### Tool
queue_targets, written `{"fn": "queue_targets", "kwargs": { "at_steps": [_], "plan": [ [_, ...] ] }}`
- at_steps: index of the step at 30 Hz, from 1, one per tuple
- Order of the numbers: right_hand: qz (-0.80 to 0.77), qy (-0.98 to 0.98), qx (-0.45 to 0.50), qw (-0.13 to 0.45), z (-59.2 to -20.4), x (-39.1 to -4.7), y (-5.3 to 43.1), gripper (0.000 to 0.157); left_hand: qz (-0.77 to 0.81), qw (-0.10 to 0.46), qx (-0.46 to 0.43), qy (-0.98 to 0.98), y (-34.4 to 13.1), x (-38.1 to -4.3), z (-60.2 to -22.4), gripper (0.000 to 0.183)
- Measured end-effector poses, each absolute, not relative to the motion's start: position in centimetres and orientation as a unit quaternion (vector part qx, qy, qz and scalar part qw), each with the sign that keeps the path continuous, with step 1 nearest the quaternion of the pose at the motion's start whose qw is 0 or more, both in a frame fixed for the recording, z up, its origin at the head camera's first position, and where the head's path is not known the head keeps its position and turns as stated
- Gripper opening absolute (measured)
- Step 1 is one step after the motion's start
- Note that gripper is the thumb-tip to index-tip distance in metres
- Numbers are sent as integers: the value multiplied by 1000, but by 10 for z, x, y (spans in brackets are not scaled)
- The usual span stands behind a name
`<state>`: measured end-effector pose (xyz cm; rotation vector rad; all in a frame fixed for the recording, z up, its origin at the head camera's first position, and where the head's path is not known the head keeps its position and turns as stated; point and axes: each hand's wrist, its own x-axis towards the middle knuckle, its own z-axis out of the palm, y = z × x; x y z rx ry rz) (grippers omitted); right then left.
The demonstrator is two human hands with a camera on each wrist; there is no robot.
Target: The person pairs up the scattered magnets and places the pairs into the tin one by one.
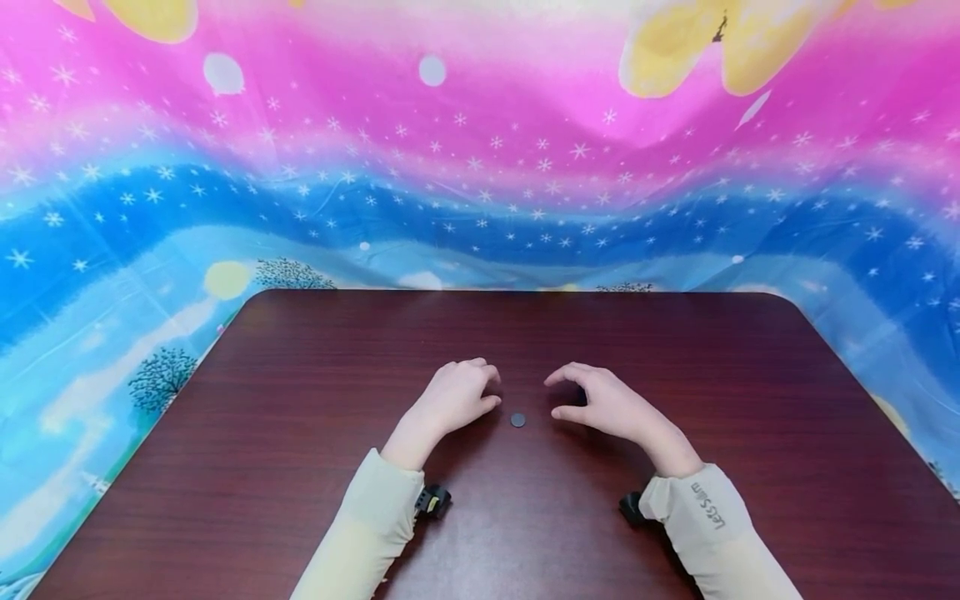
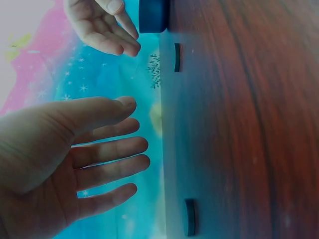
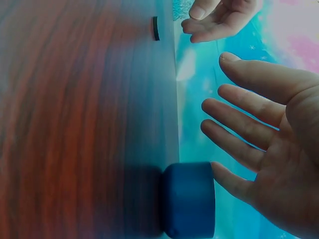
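Note:
A small dark round disc point(image 1: 518, 421) lies on the table between my two hands. My left hand point(image 1: 459, 396) hovers to its left with fingers loosely bent and holds nothing. To the right of the disc is my right hand point(image 1: 600, 402), thumb and fingers spread apart, also holding nothing. In the left wrist view a second thin dark disc point(image 2: 189, 217) lies on the table near my left hand. A dark blue rounded cylinder point(image 3: 189, 200) stands by my right little finger in the right wrist view; whether they touch, I cannot tell. Neither it nor the second disc shows in the head view.
The dark reddish wood table point(image 1: 480, 333) has rounded far corners. Behind and beside it hangs a pink and blue cloth point(image 1: 480, 167) with snowflakes. A black wrist camera is strapped at each cuff, close above the tabletop.

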<state>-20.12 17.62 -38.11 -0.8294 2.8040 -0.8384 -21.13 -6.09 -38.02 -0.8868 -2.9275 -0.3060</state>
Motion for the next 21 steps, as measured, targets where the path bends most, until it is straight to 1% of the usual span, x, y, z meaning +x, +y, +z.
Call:
{"fn": "queue_targets", "kwargs": {
  "at_steps": [21],
  "plan": [
    [-271,911,-299,80,-381,-204,147,29,-103,6,-269,-958,-90,-203,-381,18]
  ]
}}
